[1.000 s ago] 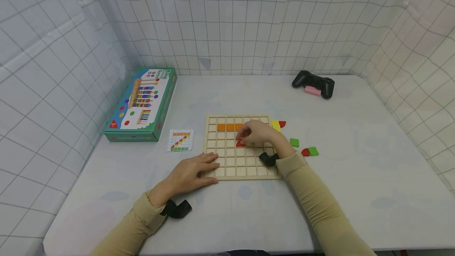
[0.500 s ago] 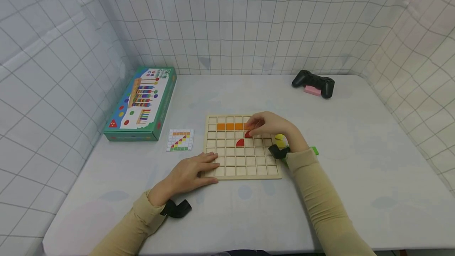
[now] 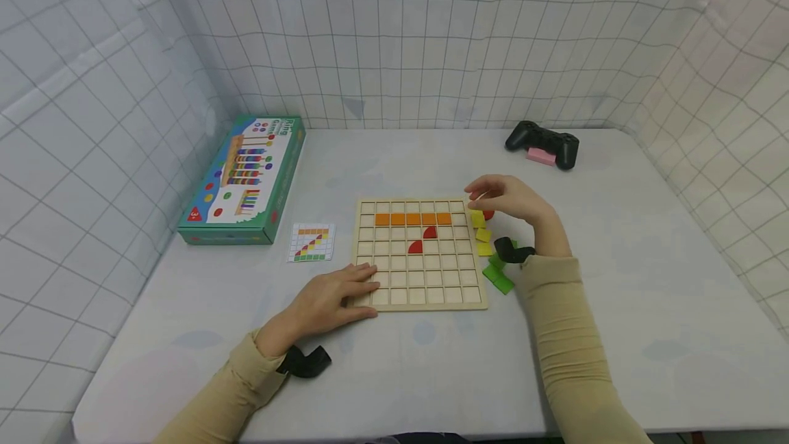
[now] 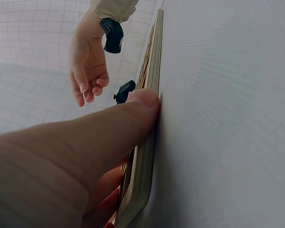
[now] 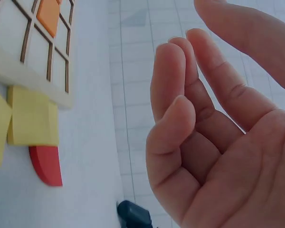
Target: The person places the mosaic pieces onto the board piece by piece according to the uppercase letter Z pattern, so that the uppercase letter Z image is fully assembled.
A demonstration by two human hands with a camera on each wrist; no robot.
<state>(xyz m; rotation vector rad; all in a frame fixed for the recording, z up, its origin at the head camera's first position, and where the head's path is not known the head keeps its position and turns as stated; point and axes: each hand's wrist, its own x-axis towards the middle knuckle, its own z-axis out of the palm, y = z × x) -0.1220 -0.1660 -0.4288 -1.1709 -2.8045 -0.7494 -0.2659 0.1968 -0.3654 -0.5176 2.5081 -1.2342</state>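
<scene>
My left hand [image 3: 327,299] rests on the lower left corner of a wooden grid board [image 3: 401,307], fingers spread over its cells. In the left wrist view its thumb [image 4: 137,107] presses the board's side edge. My right hand [image 3: 514,199] hovers over the board's upper right corner, fingers loosely bent and nothing between them. On the board lie a row of orange square tiles [image 3: 414,219] and two red quarter-round tiles [image 3: 429,232], set diagonally. Beneath the right hand, yellow tiles [image 5: 34,116] and a red quarter-round tile [image 5: 46,166] lie beside the board.
Green tiles [image 3: 498,281] lie right of the board, partly hidden by the right wrist. A pattern card [image 3: 311,242] lies to the left. A green game box [image 3: 243,180] stands back left. A black game controller [image 3: 544,142] with a pink block [image 3: 541,155] sits back right.
My right hand let go of the lower red tile, then of a second one up and right of it, and has moved right off the board. My left hand stays put.
</scene>
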